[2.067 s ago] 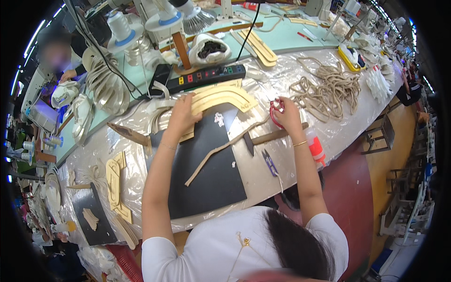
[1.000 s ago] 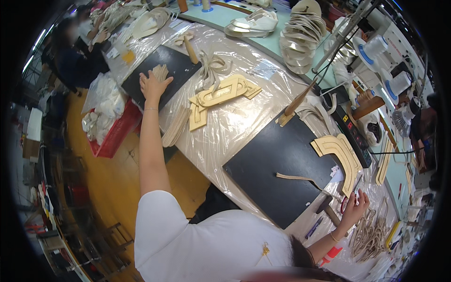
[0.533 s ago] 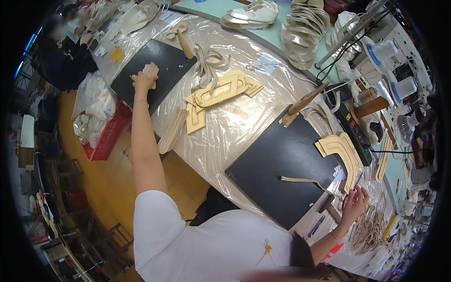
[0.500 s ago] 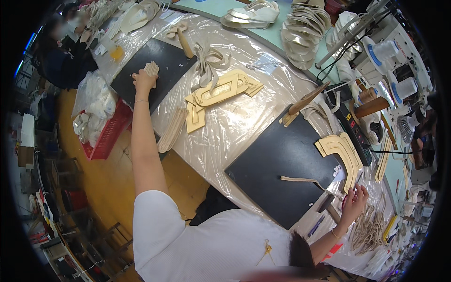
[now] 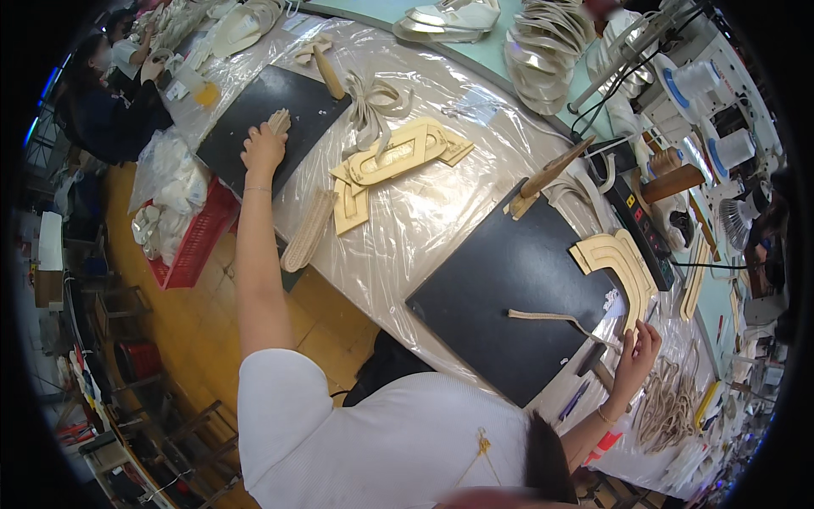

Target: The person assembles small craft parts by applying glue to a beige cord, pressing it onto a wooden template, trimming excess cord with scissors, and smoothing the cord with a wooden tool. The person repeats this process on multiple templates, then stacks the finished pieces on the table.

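Note:
My left hand (image 5: pixel 264 153) is closed around a small bundle of beige fabric strips (image 5: pixel 279 122), resting over the far black mat (image 5: pixel 288 93). At the right, my right hand (image 5: pixel 636 363) has its fingers curled at the lower end of a curved pale-yellow template (image 5: pixel 629 263). What lies between these fingers, if anything, is hidden. One loose beige strip (image 5: pixel 543 316) runs across the near black mat (image 5: pixel 500 297), its right end close to my right thumb. A hammer (image 5: pixel 595 366) lies just beside that hand.
More yellow templates (image 5: pixel 398 157) and a strip bundle (image 5: pixel 309 231) lie on the plastic-covered table (image 5: pixel 398 246). Wooden-handled tools (image 5: pixel 547 176) (image 5: pixel 329 72) stand at the mats' edges. A red basket (image 5: pixel 199 246) sits at left; tangled cords (image 5: pixel 670 407) lie at right. People (image 5: pixel 110 102) are at far left.
My right hand has moved slightly up and left, toward the template's end; the red handle that showed beside it is now covered. My left hand has shifted a little, still holding the strips.

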Demonstrator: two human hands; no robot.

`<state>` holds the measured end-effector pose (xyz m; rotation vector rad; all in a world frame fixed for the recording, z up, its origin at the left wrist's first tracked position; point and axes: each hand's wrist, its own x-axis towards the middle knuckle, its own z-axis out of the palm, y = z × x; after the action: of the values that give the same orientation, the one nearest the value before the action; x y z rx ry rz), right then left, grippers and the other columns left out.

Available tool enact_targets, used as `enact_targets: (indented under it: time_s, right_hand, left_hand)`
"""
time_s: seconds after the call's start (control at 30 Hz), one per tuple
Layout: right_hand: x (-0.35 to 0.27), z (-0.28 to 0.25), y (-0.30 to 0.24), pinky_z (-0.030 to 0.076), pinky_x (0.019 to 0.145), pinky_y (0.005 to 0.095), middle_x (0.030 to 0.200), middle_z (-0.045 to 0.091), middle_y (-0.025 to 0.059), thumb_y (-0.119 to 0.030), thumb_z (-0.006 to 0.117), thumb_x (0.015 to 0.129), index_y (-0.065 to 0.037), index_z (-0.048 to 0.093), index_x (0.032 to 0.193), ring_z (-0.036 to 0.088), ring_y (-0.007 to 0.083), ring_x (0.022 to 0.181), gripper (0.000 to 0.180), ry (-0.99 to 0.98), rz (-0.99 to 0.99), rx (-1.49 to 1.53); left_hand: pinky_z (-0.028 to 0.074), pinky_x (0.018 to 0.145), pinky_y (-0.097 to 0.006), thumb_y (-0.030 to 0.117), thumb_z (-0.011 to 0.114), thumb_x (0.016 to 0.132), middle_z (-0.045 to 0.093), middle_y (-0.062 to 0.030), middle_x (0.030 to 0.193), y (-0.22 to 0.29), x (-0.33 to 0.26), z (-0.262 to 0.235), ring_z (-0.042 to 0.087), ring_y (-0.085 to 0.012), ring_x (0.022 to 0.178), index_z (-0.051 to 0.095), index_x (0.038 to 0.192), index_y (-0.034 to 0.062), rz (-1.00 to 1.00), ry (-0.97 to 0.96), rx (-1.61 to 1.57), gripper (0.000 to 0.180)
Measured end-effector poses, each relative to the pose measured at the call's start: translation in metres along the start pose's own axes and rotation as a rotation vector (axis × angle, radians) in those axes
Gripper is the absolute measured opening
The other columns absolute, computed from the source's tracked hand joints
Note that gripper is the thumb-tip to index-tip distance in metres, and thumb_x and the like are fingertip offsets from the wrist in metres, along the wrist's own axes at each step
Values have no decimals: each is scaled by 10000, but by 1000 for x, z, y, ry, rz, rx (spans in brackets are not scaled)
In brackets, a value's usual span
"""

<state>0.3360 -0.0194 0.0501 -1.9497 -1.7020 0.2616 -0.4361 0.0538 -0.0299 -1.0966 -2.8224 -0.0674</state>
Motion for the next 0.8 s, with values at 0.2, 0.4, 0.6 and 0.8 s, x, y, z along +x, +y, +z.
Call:
enact_targets:
  time_s: [0.2, 0.4, 0.6, 0.8]
  right_hand:
    - [-1, 7, -5, 491, 837, 341, 1187, 583, 106, -149, 671, 963, -42, 685, 1185, 599, 246, 1061, 247, -35, -92, -26]
    - [0, 1, -16, 487, 883, 360, 1175, 609, 114, -155, 668, 963, -47, 685, 1179, 606, 267, 1074, 242, -24, -102, 26]
    - [1, 9, -15, 483, 879, 361, 1148, 615, 114, -154, 659, 965, -38, 675, 1196, 600, 269, 1066, 258, -86, -121, 66]
    - [7, 23, -19, 509, 779, 302, 1136, 613, 99, -132, 647, 970, -42, 658, 1235, 631, 198, 962, 281, -143, -229, 40]
  left_hand:
    - [502, 941, -547, 433, 599, 968, 571, -213, 1299, -18, 9, 12, 586, -446, 1174, 509, 1338, 67, 110, 17, -30, 529]
    - [512, 883, -429, 365, 586, 991, 647, -213, 1154, -31, -8, -22, 629, -376, 1017, 626, 1215, -14, 378, 150, -240, 441]
    - [515, 874, -271, 225, 649, 992, 692, -52, 1114, -50, -140, -99, 654, -108, 967, 605, 1287, -33, 71, -718, -1449, 394]
    - [508, 841, -262, 212, 691, 966, 692, -38, 1058, -41, -198, -84, 638, -96, 921, 625, 1217, -48, -54, -693, -1294, 367]
